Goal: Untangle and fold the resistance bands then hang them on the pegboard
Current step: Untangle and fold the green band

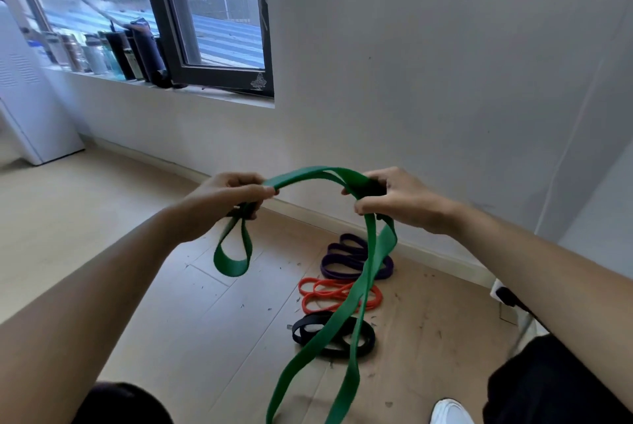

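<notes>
Floor (120,252): four bands (232,267) (342,267) (325,293) (301,331), two hands (226,197) (394,201).

Home room, wood floor (171,286), bottles (102,53) on windowsill (137,84)

No readable txt anywhere; bottles (102,53) on far-left windowsill (144,86) too blurred to read labels; no print visible on bands, wall or floor.

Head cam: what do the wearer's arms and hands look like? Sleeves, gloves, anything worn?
The left forearm and right forearm are bare to the frame edge, no sleeve showing. The left hand and right hand are ungloved; no watch, ring or wristband visible, no tape or markings that I can make out.
</notes>
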Available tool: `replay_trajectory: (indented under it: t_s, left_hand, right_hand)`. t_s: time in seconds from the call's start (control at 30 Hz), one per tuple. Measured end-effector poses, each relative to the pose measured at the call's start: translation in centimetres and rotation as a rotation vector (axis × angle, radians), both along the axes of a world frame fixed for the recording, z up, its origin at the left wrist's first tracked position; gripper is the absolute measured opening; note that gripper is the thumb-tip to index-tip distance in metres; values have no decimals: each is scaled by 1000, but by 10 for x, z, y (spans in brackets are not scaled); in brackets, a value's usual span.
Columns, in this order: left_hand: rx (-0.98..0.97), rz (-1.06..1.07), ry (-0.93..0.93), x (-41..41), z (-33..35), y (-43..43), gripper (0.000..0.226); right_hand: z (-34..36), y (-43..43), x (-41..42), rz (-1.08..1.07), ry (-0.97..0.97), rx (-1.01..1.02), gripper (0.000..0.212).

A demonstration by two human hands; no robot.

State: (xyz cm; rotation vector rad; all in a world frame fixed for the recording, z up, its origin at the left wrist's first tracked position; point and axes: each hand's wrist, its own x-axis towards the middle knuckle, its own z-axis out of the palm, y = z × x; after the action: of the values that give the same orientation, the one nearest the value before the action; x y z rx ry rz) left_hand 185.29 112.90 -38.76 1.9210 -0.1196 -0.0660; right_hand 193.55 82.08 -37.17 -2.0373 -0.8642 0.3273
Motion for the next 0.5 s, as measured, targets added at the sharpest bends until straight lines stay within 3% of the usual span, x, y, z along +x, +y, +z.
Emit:
replay_trajectory:
  t_s: [0.1,0.2,0.4,0.5]
  left_hand:
    - [104,-62,78,-5,-2,-9,62]
    - [96,-123,79,-6,2,-32,52]
    - [128,-103,-2,-4,8,-77,38]
    - [75,-67,-63,-6,13,-81,36]
  right_hand:
    - [1,1,-1,26,-32,-39,20]
    - [-3,8,-6,86,-73,-100,14]
    - [-10,23,-16,144,-243,-173,31]
    - [-10,23,-16,122,-119,-85,28]
